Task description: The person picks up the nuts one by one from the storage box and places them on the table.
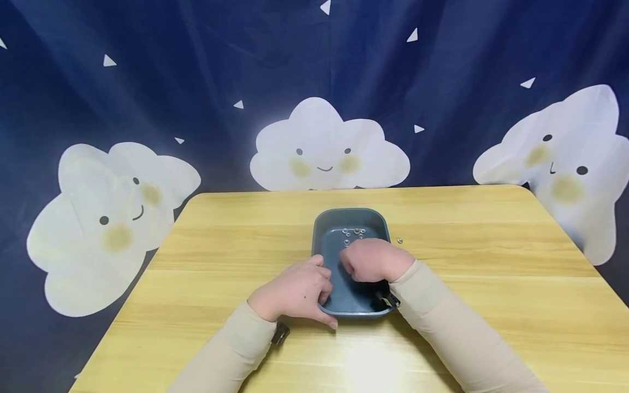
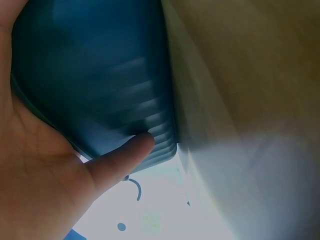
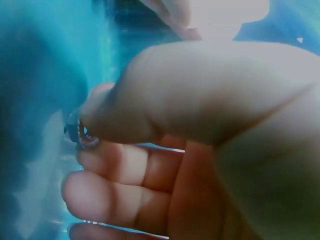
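My right hand [image 1: 375, 260] pinches a small, silvery, ring-shaped metal piece [image 3: 75, 132] between the thumb and a fingertip, the other fingers bent alongside. Something this slight could slip, so I judge it best to nip it by its rim, lightly and squarely, and stay low over the blue-grey, round-cornered, plastic-looking tray [image 1: 339, 292], where a drop would be caught. My left hand [image 1: 297, 289] grips that tray at its near left corner, thumb against the ribbed outer wall [image 2: 155, 119]; a steady hold there, without pushing, should stop it sliding. Past my right fingers, a loose group of shiny little metal rings [image 1: 356, 231] lies toward the tray's far end. One stray silvery piece [image 1: 400, 240] sits outside, just right of the tray, on the pale yellow, wood-grained surface [image 1: 221, 262]. Behind hangs a cloud-printed, dark blue curtain [image 1: 344, 54].
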Tool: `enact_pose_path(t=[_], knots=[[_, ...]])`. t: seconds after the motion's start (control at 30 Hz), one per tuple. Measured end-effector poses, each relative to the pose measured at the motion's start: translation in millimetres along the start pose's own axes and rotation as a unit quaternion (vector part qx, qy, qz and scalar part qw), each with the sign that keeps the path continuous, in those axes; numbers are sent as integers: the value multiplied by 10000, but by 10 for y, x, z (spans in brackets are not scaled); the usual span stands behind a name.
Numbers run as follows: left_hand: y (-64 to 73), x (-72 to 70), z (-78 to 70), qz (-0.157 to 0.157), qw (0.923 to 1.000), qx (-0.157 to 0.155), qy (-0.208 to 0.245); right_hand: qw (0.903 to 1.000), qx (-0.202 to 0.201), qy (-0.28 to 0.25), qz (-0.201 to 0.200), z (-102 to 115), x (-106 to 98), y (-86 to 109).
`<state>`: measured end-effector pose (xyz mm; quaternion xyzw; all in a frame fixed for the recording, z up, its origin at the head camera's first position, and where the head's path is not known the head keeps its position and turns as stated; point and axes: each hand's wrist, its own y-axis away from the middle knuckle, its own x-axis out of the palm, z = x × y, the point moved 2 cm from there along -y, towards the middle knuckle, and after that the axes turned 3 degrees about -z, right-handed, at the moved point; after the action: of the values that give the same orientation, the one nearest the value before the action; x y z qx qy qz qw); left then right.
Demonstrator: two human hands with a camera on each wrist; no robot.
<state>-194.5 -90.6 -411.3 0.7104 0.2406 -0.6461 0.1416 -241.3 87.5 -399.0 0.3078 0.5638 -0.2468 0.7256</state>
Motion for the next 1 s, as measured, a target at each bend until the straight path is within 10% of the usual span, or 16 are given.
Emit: enact_pose_path(t=[0.73, 1.0], knots=[[2, 7, 19, -60, 9998, -38, 181, 9872, -589, -538, -1381, -72, -522, 397], [9, 16, 25, -118, 9998, -43, 158, 9830, -137, -747, -1672, -381, -633, 476]])
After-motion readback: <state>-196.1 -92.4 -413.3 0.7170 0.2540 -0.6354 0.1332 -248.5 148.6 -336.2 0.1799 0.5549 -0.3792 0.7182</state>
